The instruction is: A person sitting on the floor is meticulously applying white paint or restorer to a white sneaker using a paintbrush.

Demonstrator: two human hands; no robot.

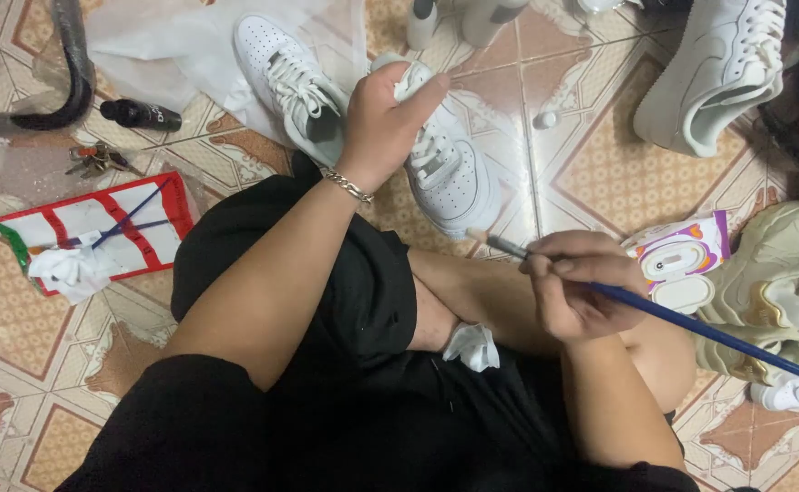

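Right now the left hand (383, 117) is clamped over the heel of a white sneaker (443, 155), fingers wrapped together around the collar, steadying it on the tiled floor (591, 173) just in front of the person's crossed legs. The right hand (574, 290) pinches a blue-handled brush (655, 312), fingers closed tight on the shaft, with the pale tip hanging just off the sneaker's toe and not quite touching. Risk here, as I read it: the grip sits at the heel only, so a firm stroke at the toe could swing the shoe sideways and smear the line. The sneaker's long axis runs from upper left to lower right, toe pointing toward the brush. A second white sneaker (292, 80) lies just beside it on clear plastic, and a crumpled tissue (472, 346) rests on the lap.
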